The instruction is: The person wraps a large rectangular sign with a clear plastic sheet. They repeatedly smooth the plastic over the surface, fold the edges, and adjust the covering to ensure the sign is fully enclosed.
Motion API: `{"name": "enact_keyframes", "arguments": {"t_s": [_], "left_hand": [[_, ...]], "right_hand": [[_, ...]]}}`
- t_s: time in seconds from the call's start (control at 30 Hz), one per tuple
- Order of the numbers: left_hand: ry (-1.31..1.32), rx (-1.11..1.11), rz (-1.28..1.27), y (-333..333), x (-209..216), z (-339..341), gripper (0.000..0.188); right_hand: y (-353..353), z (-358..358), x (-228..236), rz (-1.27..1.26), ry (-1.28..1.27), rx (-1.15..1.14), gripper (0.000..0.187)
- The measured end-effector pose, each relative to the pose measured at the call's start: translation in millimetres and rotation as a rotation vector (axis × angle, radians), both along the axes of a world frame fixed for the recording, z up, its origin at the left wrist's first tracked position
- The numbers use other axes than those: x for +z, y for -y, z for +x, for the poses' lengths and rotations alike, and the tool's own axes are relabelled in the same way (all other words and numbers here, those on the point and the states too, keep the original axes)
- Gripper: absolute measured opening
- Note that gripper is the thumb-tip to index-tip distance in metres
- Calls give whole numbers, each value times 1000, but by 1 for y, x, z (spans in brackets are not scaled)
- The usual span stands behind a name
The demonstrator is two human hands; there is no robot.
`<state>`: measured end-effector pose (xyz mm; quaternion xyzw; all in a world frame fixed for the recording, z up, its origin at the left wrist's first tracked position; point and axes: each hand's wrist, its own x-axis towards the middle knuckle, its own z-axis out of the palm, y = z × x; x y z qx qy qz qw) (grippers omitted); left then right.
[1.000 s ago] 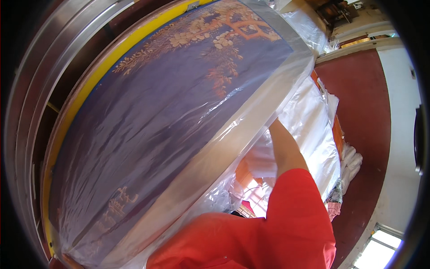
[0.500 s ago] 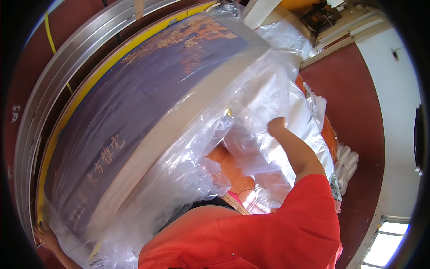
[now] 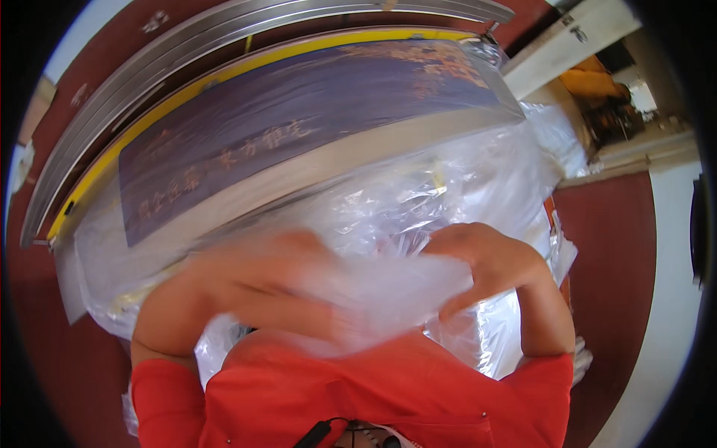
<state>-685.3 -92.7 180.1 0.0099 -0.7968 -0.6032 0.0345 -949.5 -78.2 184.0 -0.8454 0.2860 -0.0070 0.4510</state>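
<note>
A bunched piece of clear plastic film (image 3: 396, 295) stretches between my two hands, just in front of my red shirt. My right hand (image 3: 478, 254) is curled with the film at its fingers. On the other side, my left hand (image 3: 299, 261) is smeared by motion and partly behind the film, so its fingers cannot be made out. Beyond the hands lies a long panel (image 3: 299, 108), purple-grey with gold floral print and gold lettering. Wrinkled clear plastic sheeting (image 3: 478, 168) spreads over the near side, below the panel's pale border.
A yellow strip (image 3: 157, 112) runs along the panel's far edge, with silvery metal rails (image 3: 187, 41) behind it. At the upper right a pale post (image 3: 575, 48) stands by an opening. The dark red wall (image 3: 609, 246) has a white upper part on the right.
My left hand has left the panel's far-left corner and come in before my chest. My right hand has drawn back toward me, and film is now between them. The view has turned.
</note>
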Motion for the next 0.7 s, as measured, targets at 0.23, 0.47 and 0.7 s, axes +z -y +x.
{"name": "enact_keyframes", "arguments": {"t_s": [0.23, 0.47, 0.7], "left_hand": [[146, 1019, 13, 21, 70, 171, 32], [380, 1634, -1636, 87, 68, 301, 24], [545, 1973, -583, 48, -56, 366, 24]], "right_hand": [[-6, -141, -135, 768, -813, -504, 19], [88, -172, 52, -1174, 829, -1256, 36], [48, -123, -79, -320, -1113, -397, 42]]}}
